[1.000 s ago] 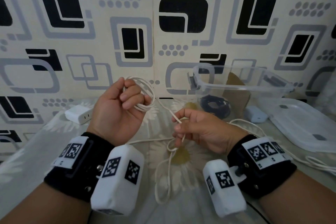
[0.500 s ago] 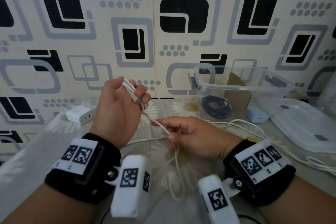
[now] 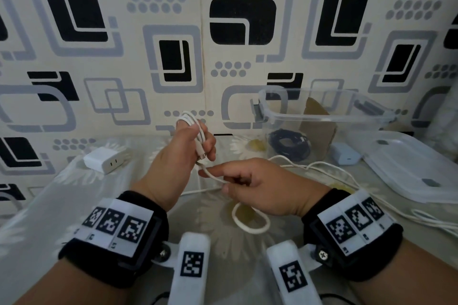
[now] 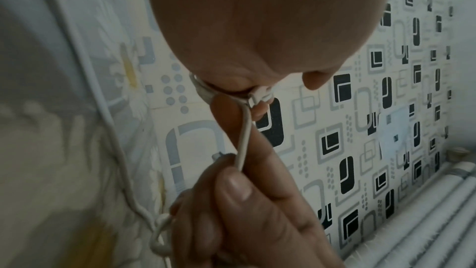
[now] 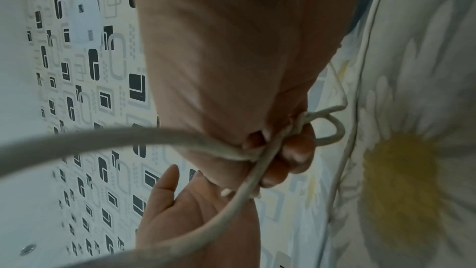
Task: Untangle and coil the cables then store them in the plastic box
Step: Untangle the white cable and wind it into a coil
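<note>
A white charger [image 3: 105, 162] lies at the far left of the worktop [image 3: 49, 200], near the wall. The left hand [image 3: 182, 156] is raised above the worktop, its fingers [image 3: 207, 142] curled round a few loops of the white cable [image 3: 192, 122], with the plug end showing at its fingertips. Just to its right, the right hand [image 3: 262, 187] pinches the same cable between thumb and forefinger; the slack drops into a loop on the worktop and trails off right. Behind it stands the clear box [image 3: 322, 116], a coiled dark cable [image 3: 291, 145] inside. A blue adapter [image 3: 345, 156] lies beside the box, then the lid [image 3: 416, 168] at far right.
</note>
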The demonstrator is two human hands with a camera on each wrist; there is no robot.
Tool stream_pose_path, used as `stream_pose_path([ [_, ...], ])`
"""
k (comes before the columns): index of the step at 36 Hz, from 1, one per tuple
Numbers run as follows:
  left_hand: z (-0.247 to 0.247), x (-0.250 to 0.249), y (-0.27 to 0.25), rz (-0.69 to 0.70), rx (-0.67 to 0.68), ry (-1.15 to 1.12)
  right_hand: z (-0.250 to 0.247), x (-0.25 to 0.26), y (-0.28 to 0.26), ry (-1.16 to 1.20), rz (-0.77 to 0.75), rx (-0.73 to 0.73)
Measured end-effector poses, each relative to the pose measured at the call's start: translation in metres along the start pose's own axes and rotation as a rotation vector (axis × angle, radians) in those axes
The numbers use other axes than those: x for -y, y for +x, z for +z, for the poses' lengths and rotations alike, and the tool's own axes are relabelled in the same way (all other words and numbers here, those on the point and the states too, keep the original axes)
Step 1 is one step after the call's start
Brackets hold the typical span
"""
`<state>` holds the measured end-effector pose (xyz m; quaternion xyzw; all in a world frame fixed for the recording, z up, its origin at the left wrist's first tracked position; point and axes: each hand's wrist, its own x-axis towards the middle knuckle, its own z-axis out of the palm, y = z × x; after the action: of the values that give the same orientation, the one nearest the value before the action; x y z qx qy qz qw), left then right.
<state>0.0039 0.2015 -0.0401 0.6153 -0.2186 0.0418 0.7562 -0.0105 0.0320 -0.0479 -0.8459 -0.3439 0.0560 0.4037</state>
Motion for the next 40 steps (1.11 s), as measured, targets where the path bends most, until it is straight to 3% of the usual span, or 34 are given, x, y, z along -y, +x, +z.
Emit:
stream_pose_path([
  [6,-0.0063,0.0049,-0.0035,0.074,-0.008,0.313,-0.0017,-0.0024,0.0004,0.005,-0.076,-0.159],
  [11,-0.0062,0.0071,-0.0036,0.016,-0.009,0.339,-0.0016,-0.0024,0.0011,0.011,-0.138,-0.239],
  [21,-0.0001,0.0043,-0.0060,0.020,-0.049,0.360,-0.0033,-0.0010,0.0016,-0.077,-0.272,-0.191],
  [24,-0.0006,0.0064,-0.0064,-0.008,-0.009,0.389,-0.0032,-0.0047,0.0037,-0.049,-0.294,-0.275],
  [30,0.0004,0.0053,-0.0066,0.006,0.009,0.525,-0.0046,-0.0076,0.0050,-0.045,-0.273,-0.505],
  [35,0.0005,0.0043,-0.0100,-0.030,0.035,0.681,-0.0062,-0.0080,0.0048,0.039,-0.215,-0.573],
  [40,0.0016,0.0028,-0.0096,-0.085,0.097,0.654,-0.0059,-0.0101,0.0067,0.128,-0.139,-0.584],
])
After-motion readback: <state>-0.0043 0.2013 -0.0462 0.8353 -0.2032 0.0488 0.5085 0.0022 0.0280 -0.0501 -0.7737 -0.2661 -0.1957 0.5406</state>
